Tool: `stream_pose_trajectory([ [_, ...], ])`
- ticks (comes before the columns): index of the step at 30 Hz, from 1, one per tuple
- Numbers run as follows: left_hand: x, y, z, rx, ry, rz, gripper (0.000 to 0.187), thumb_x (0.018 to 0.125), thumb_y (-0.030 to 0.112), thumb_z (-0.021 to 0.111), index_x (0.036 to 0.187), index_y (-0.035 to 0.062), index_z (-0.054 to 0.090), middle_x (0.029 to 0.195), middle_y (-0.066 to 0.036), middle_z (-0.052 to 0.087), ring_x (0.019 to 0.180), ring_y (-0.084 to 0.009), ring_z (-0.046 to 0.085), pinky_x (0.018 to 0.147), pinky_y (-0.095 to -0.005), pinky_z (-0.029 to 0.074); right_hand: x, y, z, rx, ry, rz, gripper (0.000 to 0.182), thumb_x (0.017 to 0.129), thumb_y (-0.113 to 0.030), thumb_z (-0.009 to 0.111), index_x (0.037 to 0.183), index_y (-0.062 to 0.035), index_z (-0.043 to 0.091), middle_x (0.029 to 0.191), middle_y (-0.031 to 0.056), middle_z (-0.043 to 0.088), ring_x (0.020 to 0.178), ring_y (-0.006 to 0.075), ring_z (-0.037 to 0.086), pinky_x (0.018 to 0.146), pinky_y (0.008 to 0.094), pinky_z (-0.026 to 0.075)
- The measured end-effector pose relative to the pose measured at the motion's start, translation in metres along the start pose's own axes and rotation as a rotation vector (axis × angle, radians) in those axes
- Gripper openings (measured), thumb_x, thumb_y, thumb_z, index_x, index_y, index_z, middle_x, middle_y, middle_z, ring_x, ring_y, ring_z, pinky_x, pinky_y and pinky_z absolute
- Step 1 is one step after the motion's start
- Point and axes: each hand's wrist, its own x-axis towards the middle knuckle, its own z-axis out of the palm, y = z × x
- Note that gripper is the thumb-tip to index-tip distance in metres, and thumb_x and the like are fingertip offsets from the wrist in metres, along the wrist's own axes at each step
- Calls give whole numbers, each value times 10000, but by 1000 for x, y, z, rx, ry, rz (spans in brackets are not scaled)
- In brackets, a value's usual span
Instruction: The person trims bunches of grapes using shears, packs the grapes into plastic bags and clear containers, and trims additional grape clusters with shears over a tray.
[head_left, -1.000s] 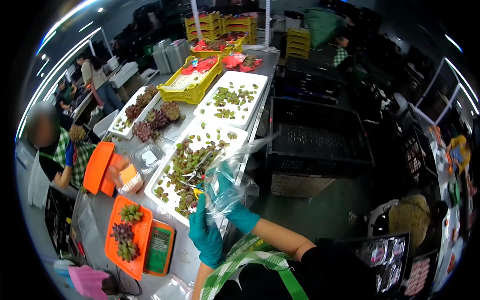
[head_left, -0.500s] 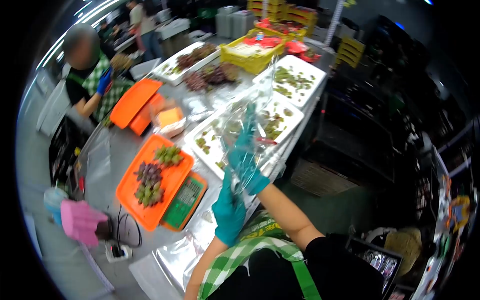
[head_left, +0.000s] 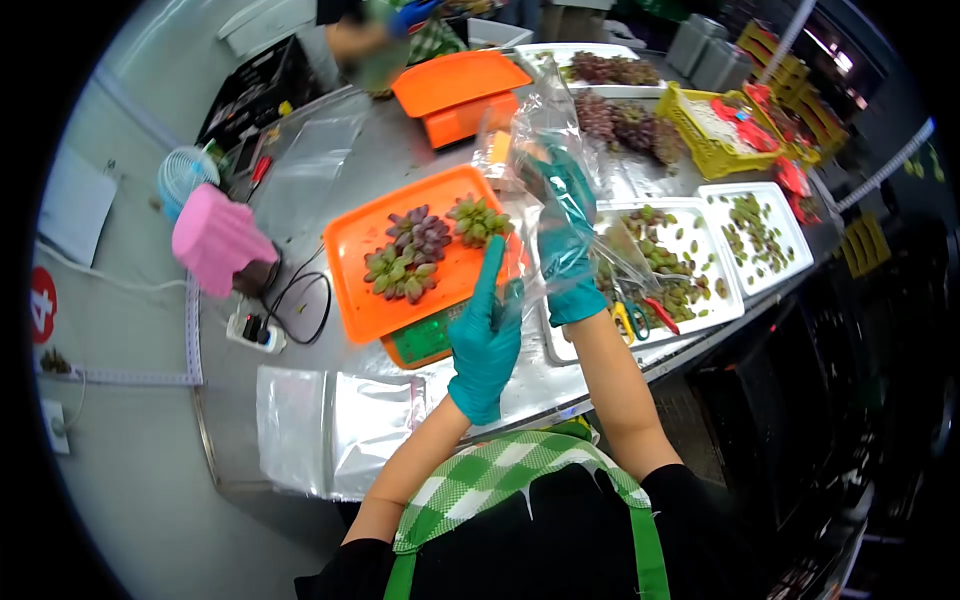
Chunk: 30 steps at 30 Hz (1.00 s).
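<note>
Reaching inside a clear bag [head_left: 552, 106] right of an orange tray [head_left: 366, 311] of three plants [head_left: 420, 234], the right hand [head_left: 566, 225] stretched its fingers out, while the left hand [head_left: 485, 347], by the tray's near right side, extended one finger, its hold on the bag impossible to tell.

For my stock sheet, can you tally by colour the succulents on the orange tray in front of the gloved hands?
Green succulents: 2
Purple succulent: 1
Total on the orange tray: 3
</note>
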Motion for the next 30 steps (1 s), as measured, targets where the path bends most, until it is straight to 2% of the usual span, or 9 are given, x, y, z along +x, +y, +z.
stream_pose_trajectory([
  [9, -1, -12, -22, 59, 136, -157, 608, 710, -46, 608, 1261, 120, 411, 569, 64, 222, 512, -43, 224, 533, -131, 228, 10, -5, 54, -592, -309, -503, 546, 816, -119, 510, 1295, -15, 269, 1314, 188, 274, 1146, 309, 376, 939, 354, 328],
  [12, 13, -37, -33, -73, 315, -170, 483, 768, -61, 496, 1233, 55, 433, 860, 0, 536, 769, -63, 463, 750, -168, 350, -20, 4, 67, -666, -459, -548, 578, 802, -124, 527, 1303, -21, 259, 1327, 188, 255, 1160, 311, 362, 945, 356, 319],
  [14, 23, -34, -47, -435, 411, -268, 403, 801, -55, 428, 1198, 14, 453, 1254, -83, 437, 1073, -127, 449, 908, -262, 347, -38, 10, 72, -686, -549, -539, 628, 777, -128, 556, 1314, -33, 245, 1339, 184, 236, 1173, 296, 349, 949, 350, 310],
  [17, 37, -32, -68, -160, 534, -162, 410, 783, -52, 452, 1186, 21, 469, 1218, -66, 465, 950, -104, 489, 811, -240, 389, -39, 8, 79, -647, -370, -582, 707, 742, -150, 603, 1331, -72, 218, 1355, 149, 238, 1236, 299, 261, 995, 368, 247],
  [20, 39, -46, -96, -322, 691, -149, 356, 806, 0, 465, 1162, 12, 488, 1143, -59, 516, 984, -120, 487, 842, -264, 400, -49, -14, 84, -869, -632, -634, 664, 729, -128, 563, 1310, -42, 254, 1354, 166, 218, 1226, 296, 278, 992, 503, 188],
  [23, 36, -59, -122, -499, 736, -239, 423, 865, 303, 390, 1171, 17, 455, 1182, -71, 461, 1057, -177, 432, 902, -321, 339, -90, 16, 81, -1067, -945, -782, 639, 734, -118, 519, 1304, -24, 247, 1358, 149, 217, 1241, 273, 270, 963, 616, 138],
  [26, 46, -44, -125, -356, 663, -27, 563, 856, 455, 316, 1198, 21, 422, 1194, -87, 437, 1091, -197, 398, 946, -339, 280, -97, 0, 71, -699, -1243, -514, 585, 731, -47, 518, 1281, -95, 323, 1351, 132, 252, 1249, 288, 252, 991, 571, 150],
  [29, 42, -64, -148, -71, 695, -120, 555, 858, 443, 329, 1193, 11, 425, 1199, -103, 431, 1109, -198, 386, 963, -333, 256, -84, -26, 61, -423, -1295, -347, 518, 750, 4, 509, 1238, -143, 415, 1288, 114, 376, 1171, 290, 379, 991, 481, 243],
  [30, 52, -46, -142, -112, 672, 71, 475, 860, 344, 356, 1177, 0, 439, 1124, -81, 481, 1011, -163, 461, 883, -291, 353, -77, -29, 56, -331, -1286, -320, 497, 759, 0, 507, 1230, -138, 427, 1263, 112, 409, 1147, 284, 410, 981, 459, 274],
])
